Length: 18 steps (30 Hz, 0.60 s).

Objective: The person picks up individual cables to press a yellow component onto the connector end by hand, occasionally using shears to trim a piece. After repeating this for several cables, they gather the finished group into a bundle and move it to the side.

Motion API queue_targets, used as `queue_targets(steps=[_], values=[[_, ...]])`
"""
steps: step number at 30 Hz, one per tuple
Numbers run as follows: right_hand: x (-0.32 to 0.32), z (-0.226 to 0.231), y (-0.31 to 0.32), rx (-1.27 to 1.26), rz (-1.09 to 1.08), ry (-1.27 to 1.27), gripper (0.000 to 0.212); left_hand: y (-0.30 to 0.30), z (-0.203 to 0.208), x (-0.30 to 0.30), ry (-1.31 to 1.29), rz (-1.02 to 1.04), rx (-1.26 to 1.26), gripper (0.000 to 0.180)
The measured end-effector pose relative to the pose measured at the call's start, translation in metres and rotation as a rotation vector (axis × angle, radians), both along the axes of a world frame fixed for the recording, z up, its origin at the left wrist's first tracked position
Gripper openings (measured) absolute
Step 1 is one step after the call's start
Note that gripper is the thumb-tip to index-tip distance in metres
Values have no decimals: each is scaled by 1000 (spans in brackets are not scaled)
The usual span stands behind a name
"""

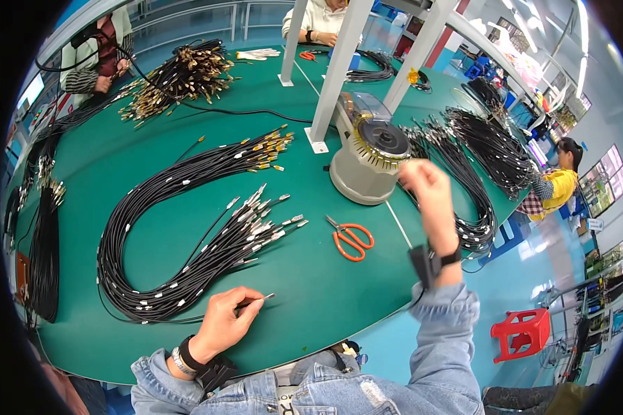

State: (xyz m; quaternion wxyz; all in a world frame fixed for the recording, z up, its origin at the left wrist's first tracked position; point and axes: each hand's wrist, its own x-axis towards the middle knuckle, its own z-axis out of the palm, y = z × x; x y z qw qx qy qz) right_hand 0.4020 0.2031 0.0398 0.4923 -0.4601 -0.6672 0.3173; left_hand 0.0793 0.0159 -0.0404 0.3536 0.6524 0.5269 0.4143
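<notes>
I'm looking down at the green worktop, and its near curved edge runs just under my left hand, which pinches the metal-tipped end of a black cable between thumb and fingers, low over the surface. That cable trails left into the big looped bundle of silver-tipped cables lying just beside the hand. There's a bare patch of green between that bundle and the orange-handled scissors, and more open surface down toward the rim in front of me. My right hand is raised, fingers closed together at the top of the grey tape dispenser; whether it grips anything I can't tell. The dispenser stands close against a white post, with a second white post farther back, both cutting into the middle of the worktop. A gold-tipped cable bundle sweeps across behind the silver one. To the right, more black cable bundles crowd the edge, hanging near the drop-off. Off the worktop, a red stool sits on the blue floor.
</notes>
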Motion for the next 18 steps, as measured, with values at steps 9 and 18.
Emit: queue_targets(steps=[9, 18], values=[[65, 6, 98, -326, -227, -179, 23, 2, -7, 1, 72, 11, -45, 8], [72, 5, 116, -544, -104, -89, 14, 3, -5, -2, 74, 11, -60, 8]])
